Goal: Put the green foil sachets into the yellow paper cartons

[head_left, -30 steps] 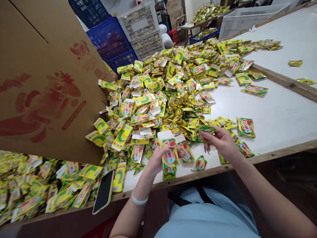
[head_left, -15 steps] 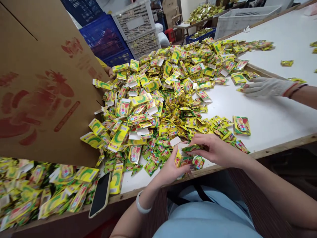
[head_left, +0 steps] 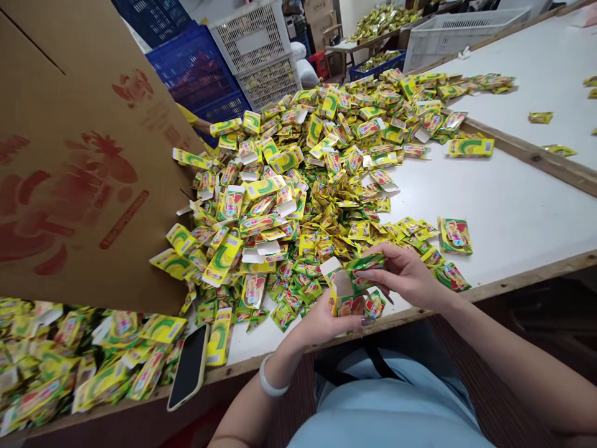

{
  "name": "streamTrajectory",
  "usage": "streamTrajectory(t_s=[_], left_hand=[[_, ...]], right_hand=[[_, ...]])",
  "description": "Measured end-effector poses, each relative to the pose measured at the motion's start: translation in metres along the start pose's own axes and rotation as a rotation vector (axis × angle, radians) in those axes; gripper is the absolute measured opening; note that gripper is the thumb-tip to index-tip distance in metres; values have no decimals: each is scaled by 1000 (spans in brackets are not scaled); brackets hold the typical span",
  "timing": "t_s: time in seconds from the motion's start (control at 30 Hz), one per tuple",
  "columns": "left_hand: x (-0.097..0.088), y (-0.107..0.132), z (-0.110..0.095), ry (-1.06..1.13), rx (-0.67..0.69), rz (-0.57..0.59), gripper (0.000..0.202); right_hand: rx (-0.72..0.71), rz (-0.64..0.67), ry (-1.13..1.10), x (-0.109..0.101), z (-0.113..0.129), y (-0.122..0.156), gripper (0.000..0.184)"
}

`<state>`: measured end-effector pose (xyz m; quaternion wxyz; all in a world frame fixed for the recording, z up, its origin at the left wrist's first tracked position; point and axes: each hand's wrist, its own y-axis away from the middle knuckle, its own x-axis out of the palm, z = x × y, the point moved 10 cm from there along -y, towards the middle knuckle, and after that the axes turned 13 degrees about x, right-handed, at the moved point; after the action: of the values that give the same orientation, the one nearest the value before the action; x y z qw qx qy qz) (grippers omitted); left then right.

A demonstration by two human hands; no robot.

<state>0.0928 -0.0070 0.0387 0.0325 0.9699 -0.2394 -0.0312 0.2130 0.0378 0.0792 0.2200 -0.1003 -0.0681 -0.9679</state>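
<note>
My left hand (head_left: 324,320) is closed around a small yellow candy box (head_left: 339,289), its white end flap standing up and its mouth facing my other hand. Pinched in my right hand (head_left: 403,277) is a green candy packet (head_left: 364,272), right at the open end of the box. A small loose packet (head_left: 374,305) lies on the table just beneath my right fingers. Beyond both hands spreads a heap of yellow boxes and small packets (head_left: 321,211). To the right of my right hand lies a flat square packet (head_left: 456,236).
A large printed carton (head_left: 84,168) stands at the left, with more boxes (head_left: 107,354) below it. A phone (head_left: 189,367) lies at the table's front edge. A wooden strip (head_left: 536,155) divides the white table. Stacked crates (head_left: 254,46) stand behind; a co-worker's arm (head_left: 201,126) shows beside the carton.
My right hand has drawn back slightly, and the green packet now shows more fully outside the box mouth. A co-worker's gloved hand has left the right side, where a yellow box now lies.
</note>
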Motion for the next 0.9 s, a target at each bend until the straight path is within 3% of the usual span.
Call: streamTrajectory(t_s=[0.1, 0.23, 0.3, 0.47, 0.63, 0.77, 0.9], left_hand=[[10, 1, 2, 21, -20, 83, 48], [15, 3, 6, 66, -67, 108, 50], [16, 3, 8, 68, -88, 100, 52], [19, 3, 9, 103, -93, 106, 55], [13, 2, 7, 28, -19, 89, 55], [15, 0, 7, -60, 56, 105, 66], [13, 3, 17, -74, 24, 93, 61]], right_hand=[[-133, 8, 174, 10, 13, 3, 12], [-318, -85, 446, 14, 26, 11, 6], [-298, -110, 449, 11, 21, 10, 8], [-93, -113, 329, 7, 3, 4, 20], [-277, 23, 633, 29, 28, 22, 14], [-176, 112, 898, 36, 25, 26, 22], [-162, 191, 997, 42, 28, 28, 19]])
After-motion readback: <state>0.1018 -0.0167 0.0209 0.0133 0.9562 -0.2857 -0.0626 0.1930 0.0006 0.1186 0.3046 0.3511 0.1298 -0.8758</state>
